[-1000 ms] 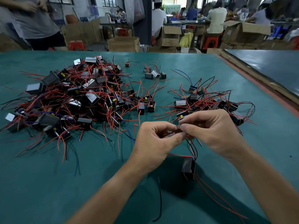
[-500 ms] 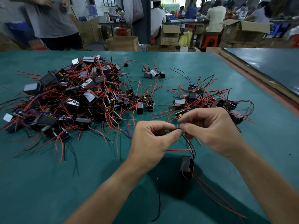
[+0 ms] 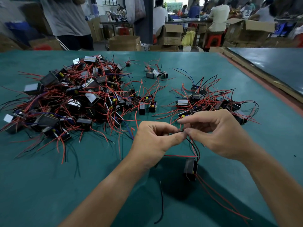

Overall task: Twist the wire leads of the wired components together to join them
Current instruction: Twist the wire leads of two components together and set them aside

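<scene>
Fingers (image 3: 177, 137) of the left hand (image 3: 152, 141) and the right hand (image 3: 221, 133) are pinched tip to tip on thin black and red wire leads (image 3: 191, 145). The joint itself is hidden between them. From the pinch the leads are run toward six o'clock to a small, dark, boxy component (image 3: 190, 168), held with its long axis nearly upright over the green tabletop (image 3: 49, 185); whether it touches cannot be told. Tangled heaps of like parts are seen at ten o'clock (image 3: 73, 99) and one o'clock (image 3: 213, 102).
</scene>
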Available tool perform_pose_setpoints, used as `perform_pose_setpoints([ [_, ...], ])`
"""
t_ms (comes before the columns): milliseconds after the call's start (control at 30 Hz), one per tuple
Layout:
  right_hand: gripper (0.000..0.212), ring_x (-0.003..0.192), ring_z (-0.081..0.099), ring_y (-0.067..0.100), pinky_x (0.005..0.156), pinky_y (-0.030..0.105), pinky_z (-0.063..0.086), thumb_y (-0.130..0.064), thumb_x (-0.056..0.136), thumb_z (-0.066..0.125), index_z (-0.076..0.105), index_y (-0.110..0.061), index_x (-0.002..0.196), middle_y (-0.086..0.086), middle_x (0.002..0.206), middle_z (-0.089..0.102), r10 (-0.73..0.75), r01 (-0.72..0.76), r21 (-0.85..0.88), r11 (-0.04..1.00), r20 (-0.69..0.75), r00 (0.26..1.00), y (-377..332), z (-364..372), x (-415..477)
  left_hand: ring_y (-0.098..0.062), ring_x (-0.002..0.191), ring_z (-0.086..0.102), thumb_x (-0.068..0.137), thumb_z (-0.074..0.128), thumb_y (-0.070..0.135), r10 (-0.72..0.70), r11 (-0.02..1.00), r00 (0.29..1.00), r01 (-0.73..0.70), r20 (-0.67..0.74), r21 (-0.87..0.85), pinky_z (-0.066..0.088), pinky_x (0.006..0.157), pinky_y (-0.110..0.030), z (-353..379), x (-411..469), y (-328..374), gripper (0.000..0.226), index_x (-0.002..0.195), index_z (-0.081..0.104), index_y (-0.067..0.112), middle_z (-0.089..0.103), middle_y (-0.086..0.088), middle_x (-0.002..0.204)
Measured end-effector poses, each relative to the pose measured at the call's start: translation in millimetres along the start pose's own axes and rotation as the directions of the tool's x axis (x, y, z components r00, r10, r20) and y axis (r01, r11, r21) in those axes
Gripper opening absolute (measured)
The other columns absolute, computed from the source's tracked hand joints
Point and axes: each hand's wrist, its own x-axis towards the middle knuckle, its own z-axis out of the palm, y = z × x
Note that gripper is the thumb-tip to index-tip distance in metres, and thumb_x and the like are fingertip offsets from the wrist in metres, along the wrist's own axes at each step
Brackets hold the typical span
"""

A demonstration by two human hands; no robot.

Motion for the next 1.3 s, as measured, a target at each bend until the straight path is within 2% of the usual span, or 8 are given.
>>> perform_pose_setpoints([
  [133, 0.016, 0.066, 0.066, 0.016, 0.063, 0.030, 0.053, 0.002, 0.083, 0.072, 0.078, -0.013, 0.084, 0.000, 0.073, 0.072, -0.013, 0.018, -0.104, 0.994, 0.048, 0.999, 1.1, -4.2, 0.4, -0.009, 0.050, 0.028, 0.074, 0.082, 0.005, 0.014, 1.000, 1.000, -0.014, -0.004, 0.020, 0.020, 0.047, -0.022, -1.2, -0.6, -0.4, 0.019, 0.061, 0.071, 0.014, 0.040, 0.003, 0.050],
  [367, 0.020, 0.052, 0.045, 0.011, 0.049, 0.034, 0.037, -0.004, 0.088, 0.068, 0.071, -0.014, 0.070, 0.007, 0.056, 0.057, 0.066, -0.059, -0.089, 0.994, 0.087, 0.994, 0.4, -2.8, 0.0, 0.001, 0.041, 0.033, 0.075, 0.081, 0.001, 0.104, 0.993, 0.995, -0.104, -0.006, 0.062, 0.027, 0.043, -0.011, -0.6, -0.9, -0.9, 0.023, 0.063, 0.071, 0.017, 0.045, 0.013, 0.043],
  [567, 0.031, 0.048, 0.047, 0.013, 0.047, 0.019, 0.041, 0.004, 0.089, 0.060, 0.067, -0.009, 0.062, 0.003, 0.053, 0.053, 0.307, -0.323, 0.182, 0.929, 0.113, 0.945, 1.3, -0.2, 5.0, -0.003, 0.044, 0.027, 0.078, 0.082, 0.014, 0.312, 0.908, 0.949, -0.285, -0.042, 0.307, 0.024, 0.044, -0.014, 0.1, -4.2, -6.2, 0.008, 0.072, 0.077, 0.015, 0.037, 0.010, 0.046],
  [733, 0.039, 0.048, 0.046, 0.010, 0.048, 0.018, 0.041, -0.002, 0.092, 0.058, 0.066, -0.017, 0.057, 0.002, 0.055, 0.051, 0.371, -0.423, 0.264, 0.867, 0.226, 0.901, 2.2, -1.6, 4.8, -0.005, 0.044, 0.027, 0.080, 0.076, 0.021, 0.330, 0.903, 0.944, -0.308, -0.022, 0.299, 0.023, 0.045, -0.015, -0.2, -5.2, -6.0, 0.012, 0.071, 0.076, 0.014, 0.035, 0.010, 0.046],
  [867, 0.024, 0.049, 0.044, 0.011, 0.048, 0.020, 0.040, -0.014, 0.083, 0.065, 0.064, -0.015, 0.059, 0.001, 0.054, 0.050, 0.331, -0.380, 0.279, 0.882, 0.208, 0.921, 0.9, 0.0, 4.8, -0.004, 0.043, 0.023, 0.086, 0.073, 0.009, 0.258, 0.947, 0.966, -0.253, 0.004, 0.195, 0.021, 0.043, -0.015, 0.4, -2.8, -3.1, 0.013, 0.073, 0.075, 0.008, 0.032, 0.012, 0.045],
  [967, 0.020, 0.053, 0.044, 0.014, 0.051, 0.033, 0.039, -0.004, 0.089, 0.065, 0.064, -0.004, 0.068, -0.001, 0.055, 0.052, 0.177, -0.195, 0.161, 0.968, 0.117, 0.977, 4.1, 3.9, 3.4, -0.012, 0.050, 0.027, 0.085, 0.074, 0.009, 0.180, 0.973, 0.983, -0.174, -0.024, 0.149, 0.019, 0.046, -0.025, -2.9, 0.1, -3.3, 0.013, 0.073, 0.075, 0.011, 0.037, 0.003, 0.051],
  [1100, 0.007, 0.056, 0.053, 0.007, 0.056, 0.021, 0.045, -0.012, 0.078, 0.069, 0.069, -0.006, 0.077, -0.002, 0.062, 0.063, 0.055, -0.069, 0.124, 0.990, 0.116, 0.992, 6.1, 5.7, 1.7, -0.021, 0.065, 0.039, 0.084, 0.074, 0.008, 0.055, 0.997, 0.998, -0.053, -0.032, 0.062, 0.029, 0.060, -0.038, -7.5, 4.9, -1.3, 0.018, 0.067, 0.075, 0.014, 0.054, -0.012, 0.065],
  [1300, 0.027, 0.055, 0.053, 0.005, 0.054, 0.021, 0.046, -0.036, 0.075, 0.076, 0.070, -0.010, 0.074, -0.003, 0.061, 0.063, 0.038, -0.047, 0.130, 0.990, 0.073, 0.997, 9.0, 8.4, 4.3, -0.023, 0.073, 0.046, 0.082, 0.076, 0.004, -0.047, 0.999, 0.999, 0.046, 0.025, 0.009, 0.033, 0.071, -0.038, -11.2, 4.3, 1.0, 0.014, 0.068, 0.074, 0.007, 0.062, -0.026, 0.073],
])
